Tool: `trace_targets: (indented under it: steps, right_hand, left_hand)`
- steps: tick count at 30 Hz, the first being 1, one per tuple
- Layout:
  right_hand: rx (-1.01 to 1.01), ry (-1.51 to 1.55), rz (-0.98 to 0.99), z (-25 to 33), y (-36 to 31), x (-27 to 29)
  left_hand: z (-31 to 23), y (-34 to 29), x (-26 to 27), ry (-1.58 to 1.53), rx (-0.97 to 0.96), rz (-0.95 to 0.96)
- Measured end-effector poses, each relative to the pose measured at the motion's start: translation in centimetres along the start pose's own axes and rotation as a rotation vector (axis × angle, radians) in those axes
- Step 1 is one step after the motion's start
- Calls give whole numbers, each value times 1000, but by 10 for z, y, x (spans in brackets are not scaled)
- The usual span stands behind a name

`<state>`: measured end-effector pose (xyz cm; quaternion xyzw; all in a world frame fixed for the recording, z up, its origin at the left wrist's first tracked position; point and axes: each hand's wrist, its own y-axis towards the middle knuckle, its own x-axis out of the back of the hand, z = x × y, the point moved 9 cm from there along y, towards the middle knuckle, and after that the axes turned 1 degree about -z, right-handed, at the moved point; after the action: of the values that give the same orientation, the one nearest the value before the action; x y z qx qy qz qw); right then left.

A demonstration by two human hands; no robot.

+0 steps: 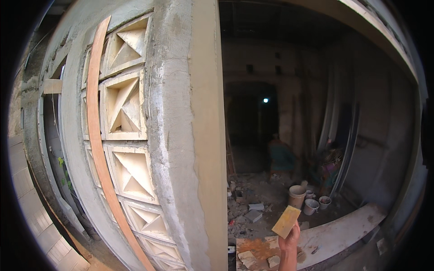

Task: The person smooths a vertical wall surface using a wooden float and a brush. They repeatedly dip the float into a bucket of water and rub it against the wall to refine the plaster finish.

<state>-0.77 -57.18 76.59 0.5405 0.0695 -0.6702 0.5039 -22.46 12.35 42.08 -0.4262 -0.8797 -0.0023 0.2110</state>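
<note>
My right hand is raised at the lower right, its fingers closed round a worn, yellow rectangular block. The block is tilted, with its broad flat face showing; whether it is a sponge or a plastering float I cannot tell. Its underside and most of the fingertips are hidden. Left of the hand stands the edge of a wall with smooth beige plaster and rougher grey plaster beside it. The block is apart from this wall. My left hand is out of view.
A long wooden strip leans across patterned ventilation blocks. Beyond the doorway, several buckets and rubble lie on a dim floor. A pale, dirty board or ledge with broken chunks crosses the opening.
</note>
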Motion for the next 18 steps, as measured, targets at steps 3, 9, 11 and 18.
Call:
trace_targets:
  steps: [3,9,11,18]
  right_hand:
    - [262,-150,292,47,100,-177]
    - [672,-335,533,93,158,-444]
    - [799,-333,555,102,159,-484]
    - [792,-326,586,80,160,-531]
  left_hand:
    - [-173,17,-24,-284,-385,-44]
    - [-391,-15,-50,-797,-661,22]
    - [-441,-40,-70,-886,-760,139]
    - [-494,-60,-121,-843,-829,255]
